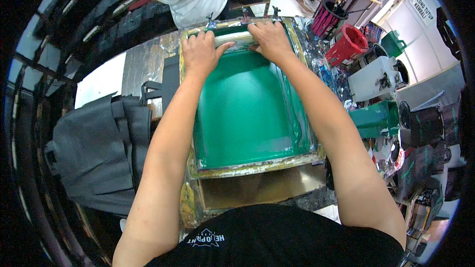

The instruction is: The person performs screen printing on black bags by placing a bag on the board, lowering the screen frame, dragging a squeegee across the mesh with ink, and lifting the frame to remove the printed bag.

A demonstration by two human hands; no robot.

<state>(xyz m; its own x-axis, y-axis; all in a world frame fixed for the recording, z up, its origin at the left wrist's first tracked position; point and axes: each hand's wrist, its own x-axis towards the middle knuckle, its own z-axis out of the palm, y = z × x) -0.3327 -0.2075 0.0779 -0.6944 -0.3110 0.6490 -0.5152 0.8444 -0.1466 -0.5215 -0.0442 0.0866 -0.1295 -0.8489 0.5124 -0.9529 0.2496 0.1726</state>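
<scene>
Way left of our fingers sits a heap of black fabric. Our left hand and right hand both hold the squeegee, fingers curled over it (tips hidden, so can't tell how tight). It's right under them, long axis left-to-right, neither hand nearer. Green ink spreads from the fingers toward us; a red tub stands off right.

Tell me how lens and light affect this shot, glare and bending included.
Head view: the corners fall to black, and straight lines near the left rim curve; head view: a soft pale sheen lies on the green ink; head view: the far left is very dark, the upper right bright; head view: the left hand and right hand look fairly sharp.
</scene>
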